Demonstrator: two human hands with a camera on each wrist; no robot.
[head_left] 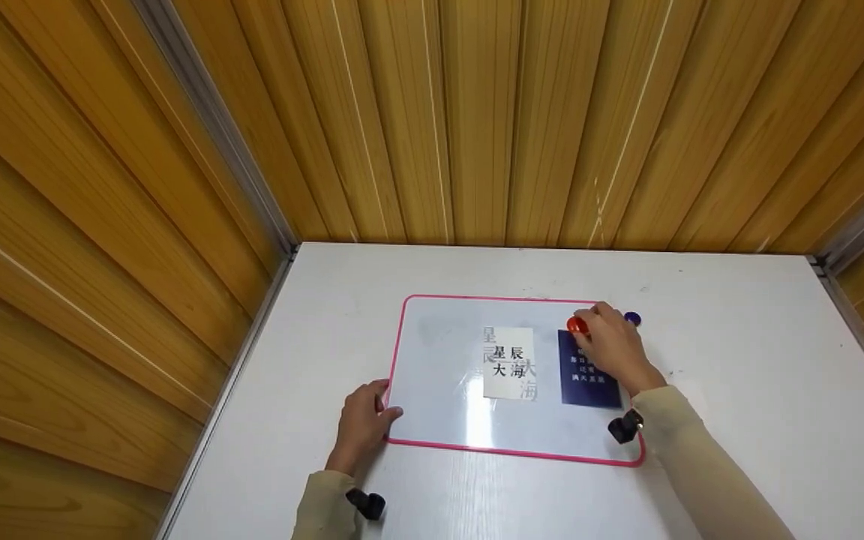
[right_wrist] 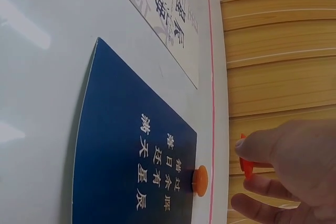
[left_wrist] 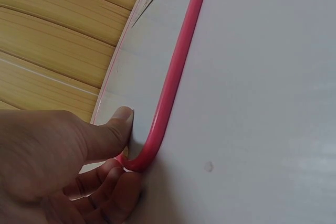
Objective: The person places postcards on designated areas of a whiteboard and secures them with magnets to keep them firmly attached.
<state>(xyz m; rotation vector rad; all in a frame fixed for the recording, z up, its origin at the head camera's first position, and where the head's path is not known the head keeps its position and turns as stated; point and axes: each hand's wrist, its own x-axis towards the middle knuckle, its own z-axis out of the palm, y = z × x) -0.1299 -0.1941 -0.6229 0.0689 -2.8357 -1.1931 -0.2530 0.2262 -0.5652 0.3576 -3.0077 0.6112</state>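
Observation:
My left hand (head_left: 363,420) grips the near left corner of a whiteboard (head_left: 432,330) with a pink frame. In the left wrist view its thumb lies over the board's face and its fingers curl under the frame (left_wrist: 176,77). Between thumb and fingertips, my right hand (right_wrist: 294,161) pinches a red-orange magnet (right_wrist: 245,162), held over the board's far edge. A second orange magnet (right_wrist: 200,181) sits at the top edge of a dark blue card (right_wrist: 126,129) with white characters. Left of it, a white card (head_left: 508,382) with black and grey characters lies on the board.
The board lies on a white table (head_left: 342,285). A dark blue round magnet (head_left: 632,319) is just past the board's far right corner, beside my right hand. Wood-patterned panels (head_left: 477,135) rise behind the table and on the left.

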